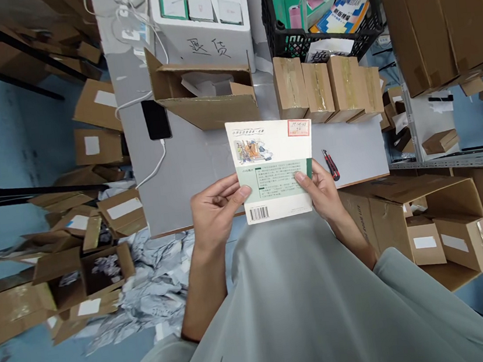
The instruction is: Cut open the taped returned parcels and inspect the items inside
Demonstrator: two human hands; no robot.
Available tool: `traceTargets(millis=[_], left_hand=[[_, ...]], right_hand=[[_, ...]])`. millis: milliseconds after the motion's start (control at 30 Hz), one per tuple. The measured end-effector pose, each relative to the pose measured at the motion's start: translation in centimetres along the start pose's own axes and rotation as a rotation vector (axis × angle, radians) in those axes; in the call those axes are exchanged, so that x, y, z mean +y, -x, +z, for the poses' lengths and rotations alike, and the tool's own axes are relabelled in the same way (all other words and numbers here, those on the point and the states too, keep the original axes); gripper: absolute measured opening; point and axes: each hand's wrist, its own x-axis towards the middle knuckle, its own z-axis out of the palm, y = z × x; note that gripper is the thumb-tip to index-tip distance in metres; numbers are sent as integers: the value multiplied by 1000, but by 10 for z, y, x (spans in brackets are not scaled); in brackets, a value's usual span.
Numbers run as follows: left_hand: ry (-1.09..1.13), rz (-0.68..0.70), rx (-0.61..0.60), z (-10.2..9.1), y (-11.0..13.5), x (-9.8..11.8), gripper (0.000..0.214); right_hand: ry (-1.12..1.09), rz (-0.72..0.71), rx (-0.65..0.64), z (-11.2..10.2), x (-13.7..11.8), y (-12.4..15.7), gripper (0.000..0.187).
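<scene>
Both hands hold a book over the table's near edge

The left hand (216,207) and right hand (319,186) each pinch a side of the book (273,168), thumbs on its back cover, barcode toward the person; a red knife (331,164) lies on the table (195,163) just beside the right hand; an open carton (204,94) sits near the far edge.
</scene>
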Motion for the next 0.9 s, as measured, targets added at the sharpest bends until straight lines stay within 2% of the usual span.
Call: traceTargets(millis=[100,200,267,400,600,700,900], left_hand=[[-16,5,40,0,-2,-2,63],[-43,26,112,0,-5,-3,63],[-58,27,148,-1,-6,-4,63],[-41,12,163,-3,-11,-5,63],[-15,-9,174,-8,-15,-5,64],[1,-6,173,-10,-17,-5,63],[33,-19,168,-16,-22,-9,63]], right_hand=[[92,-55,51,3,5,-4,46],[329,-194,262,9,8,-5,49],[487,-284,334,14,8,-3,44],[608,-381,237,20,9,0,32],[698,-425,196,20,13,-7,31],[702,-443,182,20,14,-10,33],[632,-387,118,18,14,-14,45]])
